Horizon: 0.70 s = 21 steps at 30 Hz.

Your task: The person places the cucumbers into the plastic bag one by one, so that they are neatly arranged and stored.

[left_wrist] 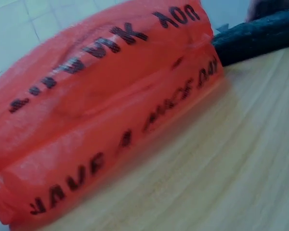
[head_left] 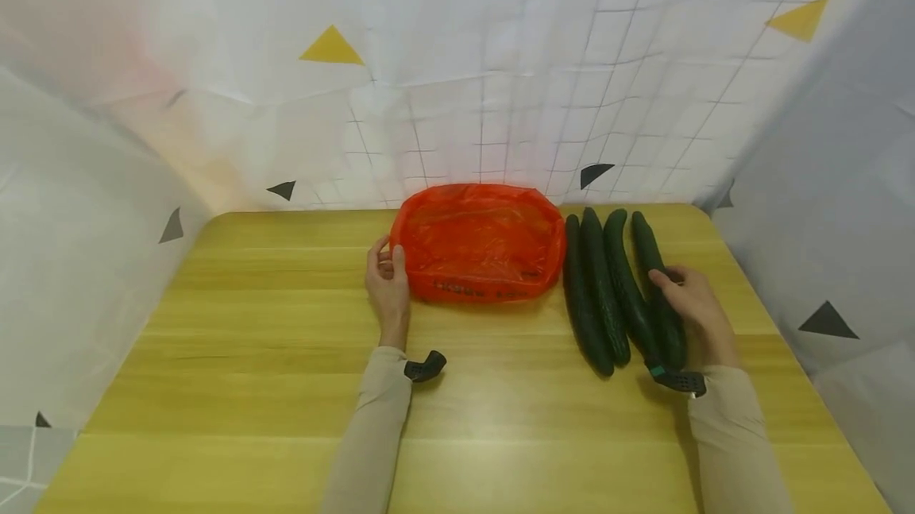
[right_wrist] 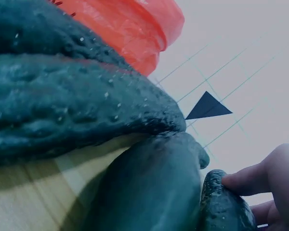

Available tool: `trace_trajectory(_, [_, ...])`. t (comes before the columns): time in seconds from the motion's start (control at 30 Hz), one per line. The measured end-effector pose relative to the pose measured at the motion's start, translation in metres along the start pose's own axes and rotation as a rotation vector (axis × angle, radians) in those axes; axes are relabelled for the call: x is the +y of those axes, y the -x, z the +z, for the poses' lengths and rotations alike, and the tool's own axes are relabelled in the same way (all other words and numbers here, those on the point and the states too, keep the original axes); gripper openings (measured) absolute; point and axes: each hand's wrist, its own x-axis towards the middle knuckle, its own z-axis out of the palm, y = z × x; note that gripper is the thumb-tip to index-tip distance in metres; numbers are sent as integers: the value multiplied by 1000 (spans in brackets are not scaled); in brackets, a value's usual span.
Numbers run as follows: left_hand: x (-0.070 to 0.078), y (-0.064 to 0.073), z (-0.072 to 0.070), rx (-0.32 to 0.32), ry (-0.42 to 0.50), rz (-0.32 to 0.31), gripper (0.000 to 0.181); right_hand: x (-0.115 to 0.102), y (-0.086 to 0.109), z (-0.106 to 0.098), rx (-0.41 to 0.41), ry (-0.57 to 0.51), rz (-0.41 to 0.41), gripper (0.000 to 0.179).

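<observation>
A red plastic bag (head_left: 475, 240) stands with its mouth spread wide near the back of the table, dark lettering along its front. My left hand (head_left: 388, 285) holds the bag's left rim, thumb over the front side; in the left wrist view the bag's printed side (left_wrist: 111, 91) fills much of the picture. Several dark green cucumbers lie side by side right of the bag. Around the rightmost cucumber (head_left: 654, 268) my right hand (head_left: 692, 301) has its thumb and fingers on either side. In the right wrist view the thumb (right_wrist: 248, 179) presses that cucumber (right_wrist: 221, 204).
The leftmost cucumber (head_left: 581, 291) lies close against the bag's right side. A wooden table (head_left: 272, 387) carries everything, with white patterned sheeting (head_left: 443, 125) hanging behind it and at both sides. Black devices (head_left: 426, 367) are strapped to both wrists.
</observation>
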Motion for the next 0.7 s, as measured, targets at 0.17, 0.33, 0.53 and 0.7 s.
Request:
trace_trajectory(0.17, [-1, 1, -1, -35, 51, -14, 37, -4, 6, -6, 33, -52, 39, 75])
trace_trajectory(0.33, [-3, 0, -3, -61, 63, 4, 38, -12, 15, -12, 106, -119, 28, 74])
trace_trajectory(0.53, [-4, 0, -2, -22, 105, 26, 38, -25, 23, -20, 222, -198, 7, 71])
trace_trajectory(0.7, [-3, -1, -2, 5, 128, 21, 36, -37, 29, -27, 357, -243, 37, 66])
